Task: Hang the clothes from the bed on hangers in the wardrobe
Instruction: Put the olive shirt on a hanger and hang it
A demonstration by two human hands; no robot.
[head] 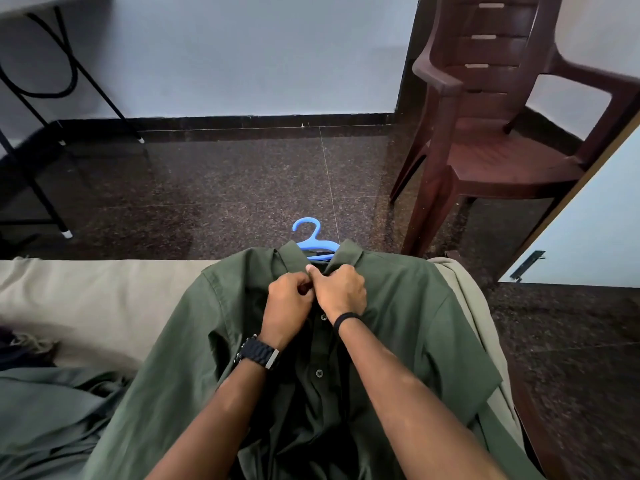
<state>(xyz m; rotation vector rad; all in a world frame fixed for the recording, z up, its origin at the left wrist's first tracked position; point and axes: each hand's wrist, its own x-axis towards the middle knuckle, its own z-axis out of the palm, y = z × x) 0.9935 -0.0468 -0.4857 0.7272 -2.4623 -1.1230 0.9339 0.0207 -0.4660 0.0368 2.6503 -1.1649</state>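
Roughly midway on this garment: green shirt is lying on the bed at lower centre, already on the blue hanger, both grips, left hand and right hand, pinching the top button area; wardrobe hanging still pending, more clothes waiting lower left.

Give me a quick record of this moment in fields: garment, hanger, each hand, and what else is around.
garment: dark green shirt, lying front up on the bed
hanger: blue hanger inside the collar, hook sticking out past the bed edge
left hand: pinching the placket near the top button
right hand: pinching the opposite placket edge
nearby: brown plastic chair on the floor
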